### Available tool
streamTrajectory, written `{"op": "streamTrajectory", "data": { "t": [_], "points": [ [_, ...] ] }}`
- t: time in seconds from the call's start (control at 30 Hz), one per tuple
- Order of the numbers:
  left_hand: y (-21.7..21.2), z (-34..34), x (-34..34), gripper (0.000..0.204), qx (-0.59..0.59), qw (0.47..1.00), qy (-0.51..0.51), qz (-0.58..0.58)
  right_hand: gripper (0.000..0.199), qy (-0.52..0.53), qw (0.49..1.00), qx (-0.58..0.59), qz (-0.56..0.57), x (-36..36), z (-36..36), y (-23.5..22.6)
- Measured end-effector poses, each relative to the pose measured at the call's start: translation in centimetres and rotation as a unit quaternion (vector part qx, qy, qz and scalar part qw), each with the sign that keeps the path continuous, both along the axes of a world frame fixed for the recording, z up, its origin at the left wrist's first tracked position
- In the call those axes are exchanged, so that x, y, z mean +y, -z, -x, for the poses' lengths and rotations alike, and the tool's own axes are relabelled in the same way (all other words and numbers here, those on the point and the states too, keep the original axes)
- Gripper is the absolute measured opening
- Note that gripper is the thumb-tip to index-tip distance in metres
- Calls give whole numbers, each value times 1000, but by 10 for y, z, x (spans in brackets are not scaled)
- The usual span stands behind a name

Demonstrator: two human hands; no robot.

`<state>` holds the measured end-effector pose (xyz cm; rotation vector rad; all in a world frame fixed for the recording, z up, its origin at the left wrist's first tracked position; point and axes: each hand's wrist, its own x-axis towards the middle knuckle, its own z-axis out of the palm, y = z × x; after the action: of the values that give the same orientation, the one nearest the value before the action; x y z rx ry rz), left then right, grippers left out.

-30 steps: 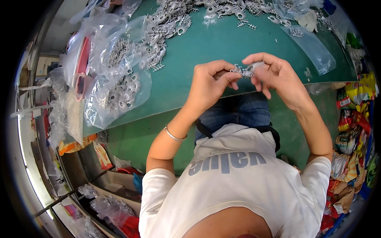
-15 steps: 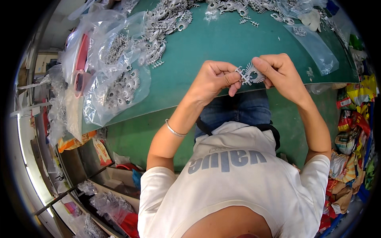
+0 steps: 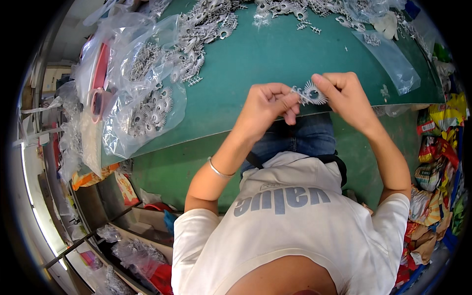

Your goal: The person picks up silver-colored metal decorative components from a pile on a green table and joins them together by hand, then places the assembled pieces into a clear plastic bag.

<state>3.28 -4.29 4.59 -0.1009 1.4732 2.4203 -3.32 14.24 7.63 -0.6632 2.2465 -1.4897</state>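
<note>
Over the table's near edge, my right hand [image 3: 347, 98] pinches a grey ring-shaped piece [image 3: 314, 94] with fine spokes, between thumb and fingers. My left hand [image 3: 269, 107] closes thumb and fingers on a small grey branched piece [image 3: 299, 95], which is blurred. The two pieces touch or overlap; I cannot tell whether they are joined. Part of each is hidden by the fingertips.
Heaps of similar grey pieces [image 3: 194, 44] cover the far left of the green table [image 3: 275, 54]. A clear bag [image 3: 147, 110] of spoked rings lies at left, beside a tape dispenser [image 3: 98, 101]. An empty-looking clear bag [image 3: 393, 66] lies at right, near a white glove [image 3: 386, 24].
My left hand has shifted slightly down toward me, its fingers opening out a little. The branched piece has turned and blurred against the ring. My right hand has dipped a little.
</note>
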Motion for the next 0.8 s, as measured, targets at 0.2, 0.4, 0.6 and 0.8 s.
{"op": "streamTrajectory", "data": {
  "t": [0.2,0.4,0.6,0.8],
  "points": [
    [22,4,-15,16,-108,955,126,-244,37,-52,949,312,0,0,6,12],
    [0,0,12,20,6,995,-28,91,39,6,963,-266,51,6,11,1],
    [14,9,-2,24,-70,988,32,-133,32,-27,918,396,-1,2,9,11],
    [24,11,5,25,-26,996,-89,2,27,90,979,163,81,14,37,3]
  ]
}}
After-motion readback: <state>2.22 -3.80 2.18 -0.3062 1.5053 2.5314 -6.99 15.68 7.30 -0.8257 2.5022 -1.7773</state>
